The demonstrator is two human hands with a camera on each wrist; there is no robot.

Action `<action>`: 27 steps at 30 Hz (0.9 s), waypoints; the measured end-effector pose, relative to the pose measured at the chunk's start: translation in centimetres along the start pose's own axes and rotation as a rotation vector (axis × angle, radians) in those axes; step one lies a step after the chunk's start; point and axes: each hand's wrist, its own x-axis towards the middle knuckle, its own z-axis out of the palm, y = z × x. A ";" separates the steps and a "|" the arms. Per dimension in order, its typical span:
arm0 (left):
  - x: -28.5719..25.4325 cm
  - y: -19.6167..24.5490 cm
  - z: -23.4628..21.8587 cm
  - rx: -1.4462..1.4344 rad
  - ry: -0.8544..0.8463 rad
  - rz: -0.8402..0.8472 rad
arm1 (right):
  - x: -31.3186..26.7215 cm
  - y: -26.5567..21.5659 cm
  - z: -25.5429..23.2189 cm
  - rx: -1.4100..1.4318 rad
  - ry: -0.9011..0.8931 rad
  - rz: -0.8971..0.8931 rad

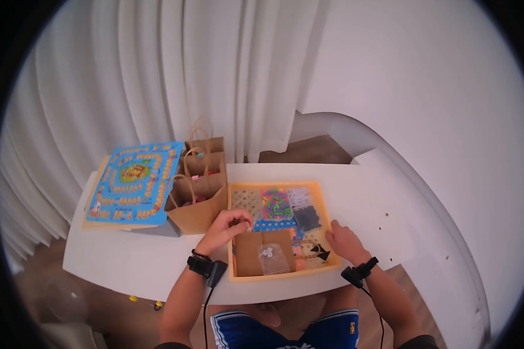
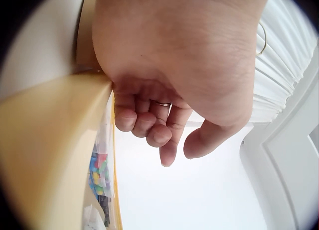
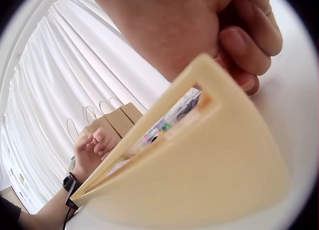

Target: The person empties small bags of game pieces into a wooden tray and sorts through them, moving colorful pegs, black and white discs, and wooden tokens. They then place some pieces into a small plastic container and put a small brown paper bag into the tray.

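Observation:
My left hand [image 1: 226, 230] hovers over the left rim of a yellow tray [image 1: 286, 277]. In the left wrist view its fingers [image 2: 144, 122] hang loosely curled, the thumb apart from them, with nothing visible between. At the tray's right side is my right hand [image 1: 347, 242]; the right wrist view shows its fingers [image 3: 244, 48] bent beside the tray wall [image 3: 199, 165], the thumb hidden. Inside the tray lie a box of colourful pieces [image 1: 276, 205], a box of dark pieces [image 1: 307, 218], brown cardboard [image 1: 248, 256] and a clear bag with small white pieces [image 1: 273, 263].
Brown paper bags [image 1: 199, 215] with looped handles stand left of the tray. Beside them a blue illustrated board [image 1: 135, 183] leans over other flat things. Small dark specks dot the white table [image 1: 367, 198] on the right. White curtains [image 1: 215, 70] hang behind.

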 end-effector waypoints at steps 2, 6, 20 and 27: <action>0.2 0.2 0.3 0.033 -0.049 -0.019 | -0.5 -0.7 0.0 -0.006 0.027 0.016; 0.2 1.1 0.9 0.229 -0.067 -0.106 | -0.8 -1.3 0.2 -0.028 0.041 0.022; -3.0 2.2 5.0 0.985 -0.042 0.158 | -1.3 -1.4 -1.3 0.067 -0.054 -0.029; -4.0 1.5 4.5 0.840 0.154 0.094 | -0.5 0.1 -0.2 0.250 -0.020 -0.028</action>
